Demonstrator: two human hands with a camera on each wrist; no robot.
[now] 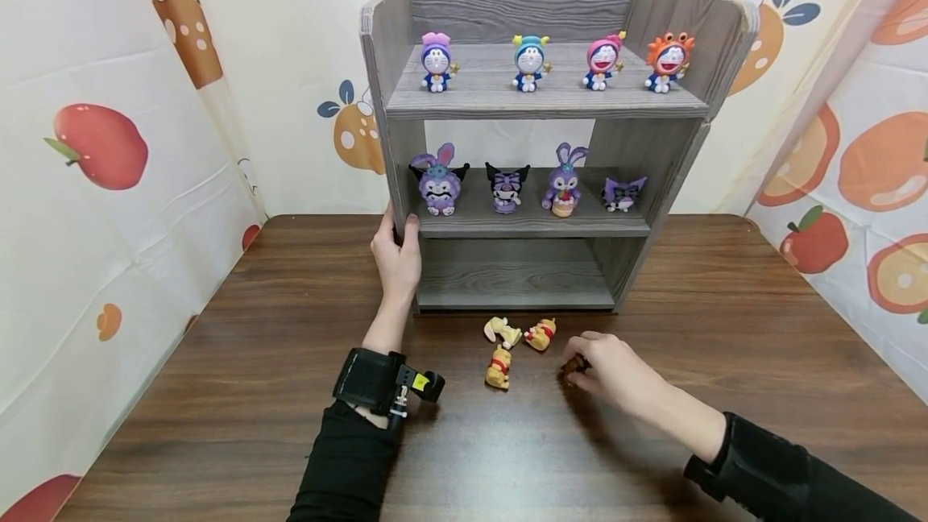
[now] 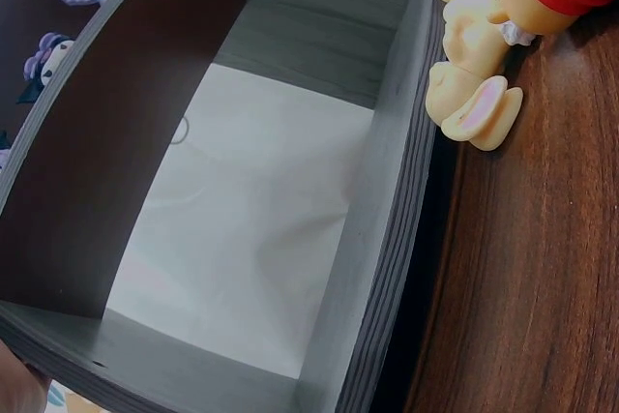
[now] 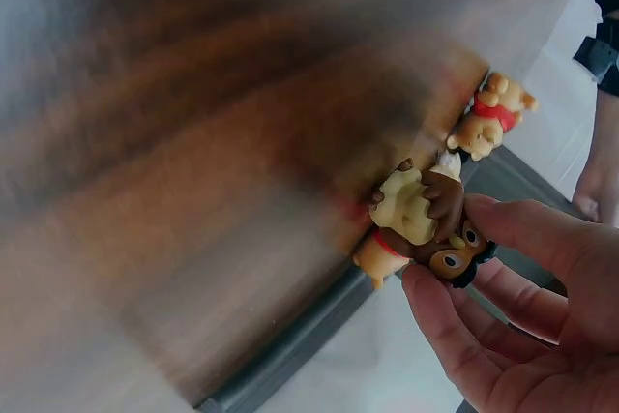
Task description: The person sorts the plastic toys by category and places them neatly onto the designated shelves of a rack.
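My left hand (image 1: 399, 264) holds the left side panel of a grey wooden shelf (image 1: 522, 224), thumb at the front edge; its other fingers are partly hidden behind the panel. Only a bit of that hand enters the left wrist view. With thumb and fingers, my right hand (image 1: 616, 369) pinches a brown owl figurine (image 3: 416, 208) by its head, just over the table. The owl has big eyes and a cream belly. To its left on the table lie a pale long-eared figurine (image 1: 503, 332) and two yellow bear figurines in red, one bear (image 1: 540, 334) near the shelf, another bear (image 1: 498, 367) closer to me.
Several blue-and-white cat figurines in coloured hats, one a crab-hat figurine (image 1: 669, 63), stand on the top tier. The middle tier bears several purple figurines, including a rabbit with a cake (image 1: 564, 180). Below is the bottom tier (image 1: 515, 272). A fruit-print curtain (image 1: 94, 264) surrounds the wooden table (image 1: 254, 393).
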